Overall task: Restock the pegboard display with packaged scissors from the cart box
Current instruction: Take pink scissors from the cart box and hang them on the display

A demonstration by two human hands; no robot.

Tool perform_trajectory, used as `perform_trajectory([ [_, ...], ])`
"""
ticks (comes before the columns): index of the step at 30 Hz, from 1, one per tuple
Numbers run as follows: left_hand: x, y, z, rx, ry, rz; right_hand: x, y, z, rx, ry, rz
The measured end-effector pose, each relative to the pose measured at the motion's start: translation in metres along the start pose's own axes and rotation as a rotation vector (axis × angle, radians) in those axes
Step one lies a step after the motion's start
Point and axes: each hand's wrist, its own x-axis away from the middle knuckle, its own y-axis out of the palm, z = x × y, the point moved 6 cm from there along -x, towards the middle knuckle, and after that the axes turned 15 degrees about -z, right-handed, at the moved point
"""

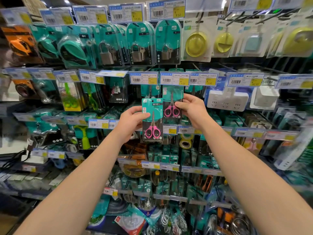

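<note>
- While both my arms reach up to centre frame, the pegboard display [199, 65] fills the whole view, its rows packed with teal-carded hardware.
- Padlock packs [138, 44] hang along the upper row, centre-left. Yellow round items [196, 44] on white cards are to their right.
- White power strips [227, 100] are right of centre, just beside my right hand.
- Left hand [133, 119]: thumb on front, fingers behind, pinching the left edge of a scissors pack [152, 121]. Pack is upright with pink handles low, in front of the display at centre frame.
- Right hand [191, 109]: thumb on the front right edge of a second scissors pack [171, 106], fingers curled behind it. This pack is just up-right of the first. Its top is hidden, so I can't tell if it's hooked.
- Price tag [175, 78] reading 4.00 is directly above that second pack.
</note>
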Motion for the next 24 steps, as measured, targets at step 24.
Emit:
perform_trajectory([
  [24,0.001,0.002,0.001,0.025,0.021,-0.022,-0.005,-0.001,0.002,-0.007,0.029,0.059],
])
